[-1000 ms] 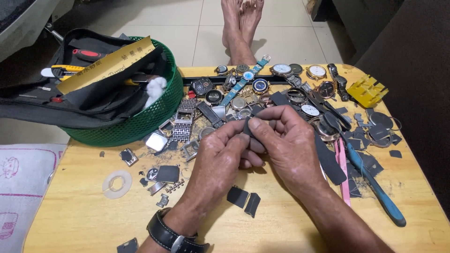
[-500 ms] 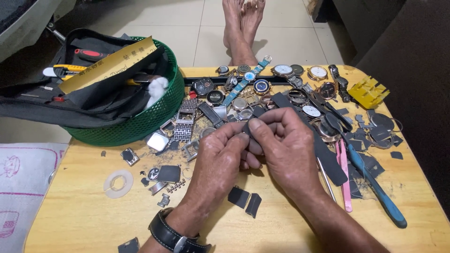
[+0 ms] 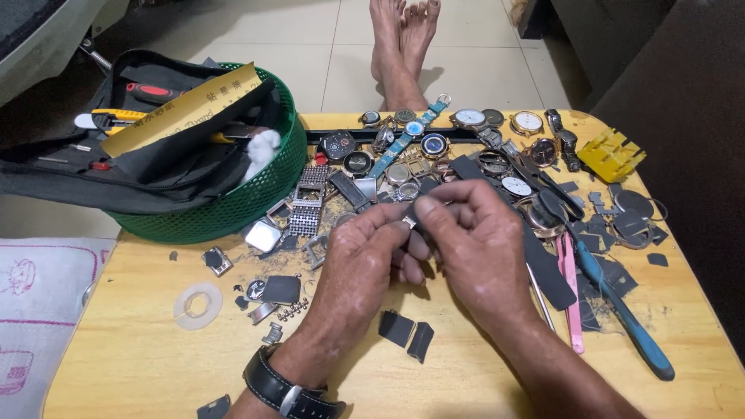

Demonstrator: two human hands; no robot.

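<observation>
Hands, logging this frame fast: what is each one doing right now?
Left hand: closed, pinching a small metal part.
Right hand: closed, fingers on the same part.

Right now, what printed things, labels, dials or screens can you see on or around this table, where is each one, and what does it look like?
Yellow ruler: long flat strip with dark printed markings, lying across the green basket at upper left.
Watch dials: round faces in white, blue and dark, clustered along the table's far edge.
White fabric: pink printed drawings, left of the table.
No screens or packages in view.
</observation>
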